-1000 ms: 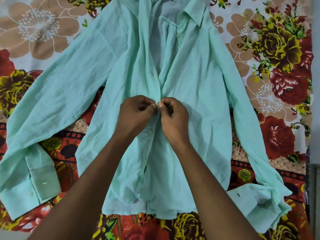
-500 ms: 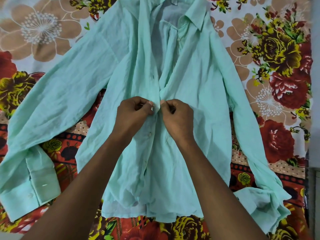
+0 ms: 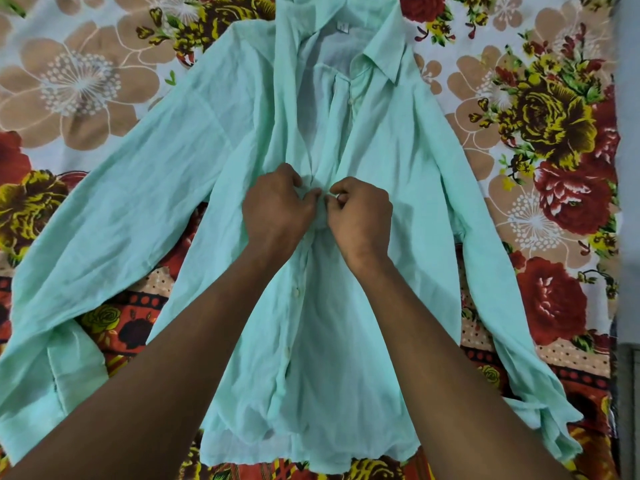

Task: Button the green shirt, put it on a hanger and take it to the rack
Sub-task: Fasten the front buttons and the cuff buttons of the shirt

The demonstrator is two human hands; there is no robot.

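A pale green long-sleeved shirt (image 3: 398,188) lies front-up on a flowered bedsheet, sleeves spread out to both sides, collar at the top. My left hand (image 3: 277,209) and my right hand (image 3: 360,216) meet at the middle of the shirt's front. Each pinches one edge of the placket, fingertips almost touching. Below my hands the front edges lie together with small white buttons (image 3: 296,290) in a line. Above my hands the front gapes open up to the collar (image 3: 384,60). No hanger or rack is in view.
The flowered bedsheet (image 3: 554,209) in red, yellow and tan covers the whole surface under the shirt. A grey strip (image 3: 628,237) runs down the right edge of the view, beyond the sheet's edge.
Both hands have moved a little higher up the shirt front, from one spot on the placket to one nearer the collar. The view has shifted so more of the collar shows.
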